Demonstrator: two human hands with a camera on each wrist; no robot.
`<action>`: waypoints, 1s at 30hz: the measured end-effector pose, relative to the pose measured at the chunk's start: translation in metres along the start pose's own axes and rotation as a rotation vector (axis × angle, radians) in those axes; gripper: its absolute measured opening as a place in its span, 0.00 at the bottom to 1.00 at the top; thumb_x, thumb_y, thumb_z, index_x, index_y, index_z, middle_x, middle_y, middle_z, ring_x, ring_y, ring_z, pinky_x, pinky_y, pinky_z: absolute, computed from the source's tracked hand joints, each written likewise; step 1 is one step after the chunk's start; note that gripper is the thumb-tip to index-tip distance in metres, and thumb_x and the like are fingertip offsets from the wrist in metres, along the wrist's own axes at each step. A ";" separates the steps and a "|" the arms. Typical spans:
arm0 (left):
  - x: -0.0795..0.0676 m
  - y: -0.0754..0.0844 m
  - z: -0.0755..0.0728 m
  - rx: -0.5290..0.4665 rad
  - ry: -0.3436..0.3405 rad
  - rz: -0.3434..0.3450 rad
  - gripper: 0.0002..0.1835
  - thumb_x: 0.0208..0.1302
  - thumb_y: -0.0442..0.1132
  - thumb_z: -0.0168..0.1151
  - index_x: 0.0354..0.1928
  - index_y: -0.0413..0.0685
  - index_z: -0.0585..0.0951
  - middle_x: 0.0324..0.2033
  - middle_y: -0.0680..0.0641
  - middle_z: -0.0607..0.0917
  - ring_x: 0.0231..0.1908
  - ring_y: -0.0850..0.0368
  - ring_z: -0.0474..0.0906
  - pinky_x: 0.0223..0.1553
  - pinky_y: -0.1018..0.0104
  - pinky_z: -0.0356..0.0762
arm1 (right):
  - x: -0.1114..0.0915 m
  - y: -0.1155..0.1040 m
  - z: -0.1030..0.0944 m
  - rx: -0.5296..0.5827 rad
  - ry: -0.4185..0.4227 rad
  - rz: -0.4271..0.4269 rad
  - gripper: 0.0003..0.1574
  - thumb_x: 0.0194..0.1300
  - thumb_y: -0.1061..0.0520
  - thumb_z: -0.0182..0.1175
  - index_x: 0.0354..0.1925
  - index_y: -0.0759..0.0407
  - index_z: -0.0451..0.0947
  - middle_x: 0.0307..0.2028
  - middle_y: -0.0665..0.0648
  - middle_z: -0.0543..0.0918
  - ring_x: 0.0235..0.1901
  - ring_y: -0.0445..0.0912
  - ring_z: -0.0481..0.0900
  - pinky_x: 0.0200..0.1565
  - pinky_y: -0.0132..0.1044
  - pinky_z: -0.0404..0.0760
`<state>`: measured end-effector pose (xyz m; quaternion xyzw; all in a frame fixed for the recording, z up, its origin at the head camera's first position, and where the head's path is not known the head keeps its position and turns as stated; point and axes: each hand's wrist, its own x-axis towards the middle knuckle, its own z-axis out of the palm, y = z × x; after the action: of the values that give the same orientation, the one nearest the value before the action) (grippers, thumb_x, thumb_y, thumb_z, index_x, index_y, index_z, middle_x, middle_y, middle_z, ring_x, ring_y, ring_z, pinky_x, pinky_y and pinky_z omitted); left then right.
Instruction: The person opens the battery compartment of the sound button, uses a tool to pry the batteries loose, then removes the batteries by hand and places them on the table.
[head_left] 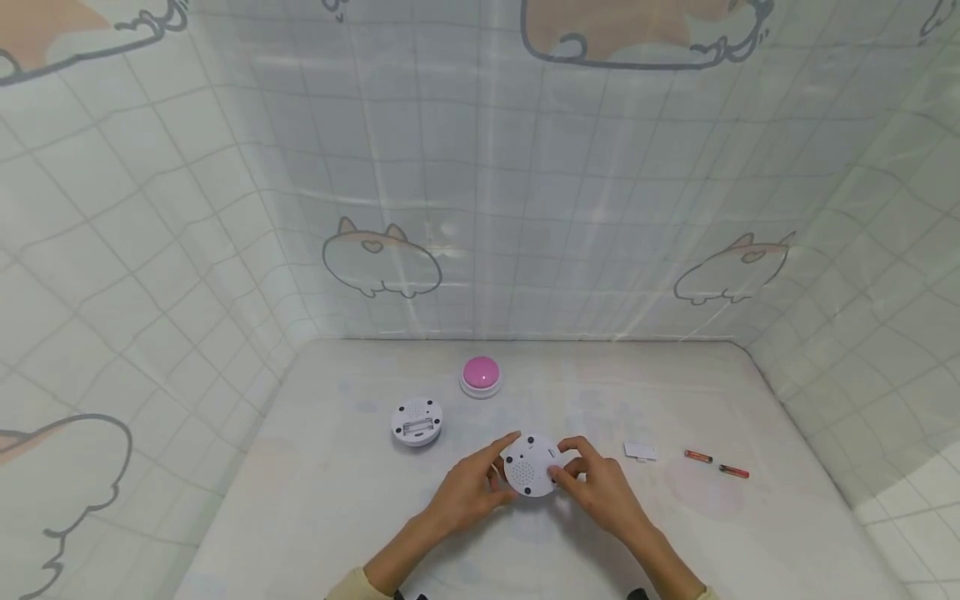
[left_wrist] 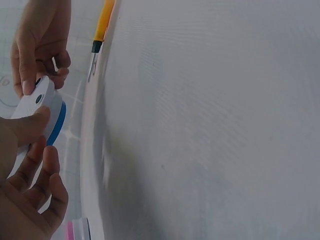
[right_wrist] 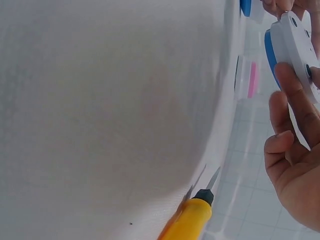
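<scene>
A round white push button [head_left: 532,467] with a blue face [right_wrist: 270,55] is held upside down between both hands. Its underside shows small black feet and a patch of speaker holes. My left hand [head_left: 468,492] grips its left edge, thumb on the underside in the left wrist view. My right hand [head_left: 600,487] pinches the right edge, thumb pressed on the underside and a finger against the side. To the left, a second button [head_left: 417,421] lies upside down, its battery compartment uncovered. A pink push button [head_left: 481,375] stands upright behind.
Right of the hands lie a small white battery cover [head_left: 640,451] and two red-and-black batteries, one battery [head_left: 698,456] beside the other battery [head_left: 734,471]. A yellow-handled screwdriver [right_wrist: 190,220] shows in both wrist views. Tiled-pattern curtains [head_left: 480,208] enclose the table's back and sides.
</scene>
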<state>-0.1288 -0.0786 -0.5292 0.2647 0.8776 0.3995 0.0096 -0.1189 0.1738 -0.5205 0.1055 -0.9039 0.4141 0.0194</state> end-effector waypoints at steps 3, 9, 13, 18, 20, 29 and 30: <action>0.000 0.000 0.000 0.010 0.024 0.016 0.48 0.53 0.39 0.79 0.76 0.60 0.64 0.37 0.60 0.81 0.30 0.61 0.79 0.35 0.72 0.73 | 0.001 -0.001 0.000 -0.003 0.020 -0.009 0.20 0.63 0.49 0.71 0.50 0.43 0.76 0.26 0.34 0.81 0.27 0.35 0.74 0.34 0.31 0.72; 0.000 0.000 0.001 0.010 0.063 0.013 0.41 0.54 0.38 0.78 0.70 0.52 0.69 0.38 0.61 0.82 0.32 0.66 0.78 0.37 0.72 0.74 | 0.002 -0.003 -0.001 0.012 0.045 -0.001 0.17 0.58 0.53 0.75 0.44 0.43 0.78 0.28 0.34 0.79 0.30 0.35 0.75 0.37 0.31 0.74; -0.001 0.000 0.000 0.013 0.068 -0.009 0.39 0.54 0.38 0.77 0.68 0.56 0.71 0.38 0.61 0.83 0.32 0.69 0.77 0.38 0.71 0.75 | 0.003 -0.002 -0.002 0.000 0.018 0.002 0.22 0.59 0.53 0.74 0.50 0.43 0.79 0.28 0.34 0.79 0.30 0.36 0.75 0.35 0.31 0.73; 0.000 -0.001 0.000 0.001 0.054 -0.039 0.38 0.57 0.37 0.75 0.69 0.62 0.71 0.36 0.60 0.85 0.32 0.71 0.78 0.38 0.70 0.76 | 0.003 -0.001 -0.002 -0.033 -0.029 -0.023 0.33 0.60 0.50 0.73 0.63 0.39 0.76 0.28 0.35 0.79 0.31 0.36 0.74 0.33 0.30 0.72; -0.001 -0.002 0.000 -0.020 0.048 -0.048 0.37 0.58 0.36 0.75 0.68 0.63 0.71 0.35 0.59 0.86 0.30 0.71 0.79 0.37 0.71 0.76 | 0.003 -0.001 -0.002 -0.039 -0.031 -0.024 0.33 0.60 0.49 0.74 0.62 0.38 0.76 0.28 0.35 0.78 0.31 0.35 0.73 0.32 0.30 0.71; -0.001 -0.003 0.003 -0.123 0.020 -0.057 0.28 0.66 0.35 0.67 0.64 0.58 0.69 0.32 0.55 0.89 0.24 0.62 0.84 0.37 0.71 0.76 | 0.002 -0.001 -0.002 -0.021 0.012 -0.022 0.28 0.57 0.49 0.75 0.55 0.39 0.78 0.26 0.34 0.78 0.28 0.35 0.74 0.38 0.33 0.72; -0.002 -0.002 0.003 -0.125 0.021 -0.053 0.27 0.66 0.35 0.66 0.64 0.58 0.69 0.32 0.54 0.89 0.24 0.62 0.84 0.38 0.70 0.76 | 0.002 -0.001 -0.002 -0.013 0.018 -0.024 0.26 0.57 0.49 0.75 0.53 0.39 0.78 0.27 0.34 0.78 0.29 0.35 0.74 0.39 0.34 0.72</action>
<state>-0.1277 -0.0784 -0.5332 0.2361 0.8577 0.4560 0.0277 -0.1209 0.1739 -0.5185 0.1124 -0.9051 0.4087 0.0329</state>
